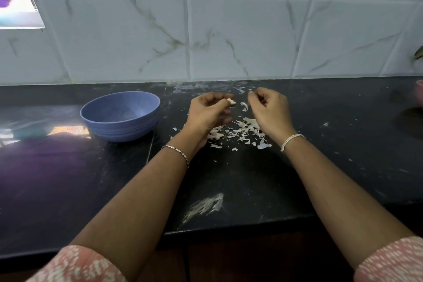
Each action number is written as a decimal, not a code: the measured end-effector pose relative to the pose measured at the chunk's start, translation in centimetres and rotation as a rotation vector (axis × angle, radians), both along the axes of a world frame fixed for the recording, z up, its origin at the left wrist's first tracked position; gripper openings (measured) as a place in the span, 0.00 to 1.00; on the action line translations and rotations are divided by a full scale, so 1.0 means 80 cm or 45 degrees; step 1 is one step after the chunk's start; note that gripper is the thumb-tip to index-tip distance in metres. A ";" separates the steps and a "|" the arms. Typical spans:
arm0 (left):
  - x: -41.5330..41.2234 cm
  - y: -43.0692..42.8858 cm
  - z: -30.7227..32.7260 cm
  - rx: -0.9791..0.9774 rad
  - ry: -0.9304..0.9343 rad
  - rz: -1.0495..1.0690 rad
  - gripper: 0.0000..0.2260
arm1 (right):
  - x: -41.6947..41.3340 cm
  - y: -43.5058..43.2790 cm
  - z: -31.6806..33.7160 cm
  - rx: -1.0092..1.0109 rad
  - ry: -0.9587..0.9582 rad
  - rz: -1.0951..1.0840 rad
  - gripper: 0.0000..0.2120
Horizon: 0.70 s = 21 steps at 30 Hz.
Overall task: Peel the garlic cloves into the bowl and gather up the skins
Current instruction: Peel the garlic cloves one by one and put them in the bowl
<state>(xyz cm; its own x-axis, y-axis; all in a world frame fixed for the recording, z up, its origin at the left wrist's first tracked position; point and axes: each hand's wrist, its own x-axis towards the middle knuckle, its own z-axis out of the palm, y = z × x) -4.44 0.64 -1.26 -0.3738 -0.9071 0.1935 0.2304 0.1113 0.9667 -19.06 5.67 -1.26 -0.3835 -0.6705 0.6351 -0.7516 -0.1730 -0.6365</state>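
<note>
Keeps the blue bowl (121,129) at the left on the dark counter (251,178), apart from the mess yet near enough for dropping cloves in. Pinches a small garlic clove (231,101) at the fingertips of the left hand (207,113), raised above the skins (240,131), seemingly to shed scraps onto one heap. Curls the right hand (270,110) just beside; cannot tell whether pinching a flake or nothing.

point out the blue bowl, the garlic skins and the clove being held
blue bowl (123,126), head view, outer wall facing the camera
garlic skins (242,131), head view, middle of the scattered pile
garlic clove (231,101), head view, its exposed white tip
</note>
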 end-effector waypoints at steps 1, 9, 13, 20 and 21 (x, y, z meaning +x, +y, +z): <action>0.001 0.000 0.000 0.011 0.010 -0.014 0.04 | -0.002 0.000 0.001 0.014 0.060 -0.027 0.16; 0.003 -0.003 -0.001 0.059 0.039 -0.034 0.04 | 0.003 -0.001 0.001 -0.014 -0.098 0.203 0.05; 0.003 -0.003 -0.002 0.012 0.017 -0.023 0.05 | 0.009 -0.004 -0.001 0.037 -0.214 0.288 0.03; 0.002 -0.004 -0.004 -0.095 -0.082 0.014 0.02 | 0.012 -0.001 0.001 0.063 -0.369 0.289 0.03; 0.001 -0.005 -0.004 -0.105 -0.089 0.034 0.02 | 0.013 -0.001 0.001 0.069 -0.381 0.299 0.03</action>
<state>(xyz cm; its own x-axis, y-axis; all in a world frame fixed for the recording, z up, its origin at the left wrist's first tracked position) -4.34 0.25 -1.61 -0.3653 -0.8988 0.2423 0.1586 0.1964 0.9676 -18.02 5.57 -1.15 -0.3788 -0.7915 0.4797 -0.4750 -0.2786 -0.8347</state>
